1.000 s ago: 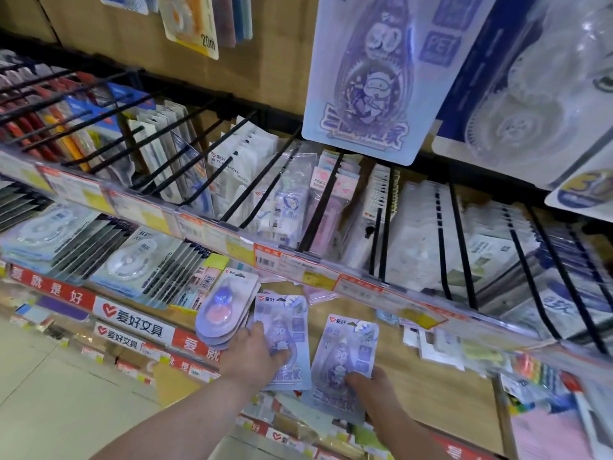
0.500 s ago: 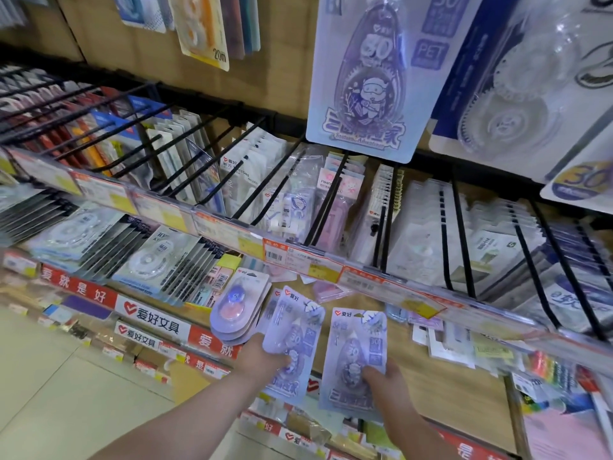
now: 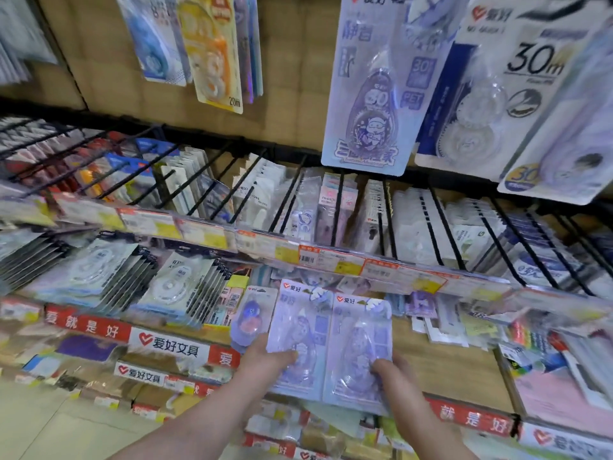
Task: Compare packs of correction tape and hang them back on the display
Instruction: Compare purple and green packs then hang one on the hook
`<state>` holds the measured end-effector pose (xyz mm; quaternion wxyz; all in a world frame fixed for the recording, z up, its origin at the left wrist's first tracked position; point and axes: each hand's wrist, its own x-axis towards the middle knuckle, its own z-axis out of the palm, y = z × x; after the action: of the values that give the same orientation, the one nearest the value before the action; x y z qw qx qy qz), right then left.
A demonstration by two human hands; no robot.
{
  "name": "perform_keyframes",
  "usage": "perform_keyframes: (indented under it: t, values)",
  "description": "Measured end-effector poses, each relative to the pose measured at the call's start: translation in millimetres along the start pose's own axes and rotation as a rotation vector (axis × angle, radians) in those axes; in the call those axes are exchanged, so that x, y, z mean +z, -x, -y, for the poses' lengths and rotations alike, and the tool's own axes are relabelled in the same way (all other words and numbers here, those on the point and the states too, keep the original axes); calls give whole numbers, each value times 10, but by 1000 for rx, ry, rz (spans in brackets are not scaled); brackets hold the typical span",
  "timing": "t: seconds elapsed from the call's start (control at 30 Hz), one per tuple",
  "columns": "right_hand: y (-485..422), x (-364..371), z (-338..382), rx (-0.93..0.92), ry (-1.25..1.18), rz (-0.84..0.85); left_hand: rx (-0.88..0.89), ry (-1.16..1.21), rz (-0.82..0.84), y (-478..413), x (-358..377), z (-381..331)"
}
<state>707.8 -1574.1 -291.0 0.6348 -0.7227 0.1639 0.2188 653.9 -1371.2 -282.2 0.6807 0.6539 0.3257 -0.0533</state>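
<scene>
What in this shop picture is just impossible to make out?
All in the head view:
1. Small print on the left pack and right pack: blurred.
2. Their lower corners: covered by the left hand and right hand.
3. Price labels: blurred, too small.
4. A free hook: none visible; the price labels block that row.

A clear price-label rail [image 3: 308, 257] runs slantwise across the middle of the view, filled with white, yellow and orange tags too blurred to read. Below it at the left, a red shelf-edge banner [image 3: 83, 325] with white characters sits just beside a white strip [image 3: 169, 345] bearing a red heart logo; a second red banner [image 3: 471, 418] lies at the lower right. Near the right edge are a row of coloured markers [image 3: 530, 336] and, below them, pink sheets [image 3: 547, 400]. Pale floor [image 3: 49, 426] fills the lower left corner.
</scene>
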Motion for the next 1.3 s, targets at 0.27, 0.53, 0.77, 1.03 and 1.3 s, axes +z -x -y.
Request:
perform_keyframes:
  t: [0.27,0.53,0.77,1.03,1.3]
  values:
    - [568,443,-38,-12,-218,-75,115,60,123,384,-585,-124]
    - [1105,792,91,-194,-111,-123,205,75,180,673,-1130,-210]
    - [1615,974,346,-346,-170,-89,302,62,194,879,-1383,-378]
    - [1811,930,848,-491,-203,-95,409,196,205,998,-1333,-812]
    - [1683,711,1355,-657,-141,-87,539,274,177,997,-1108,-1309]
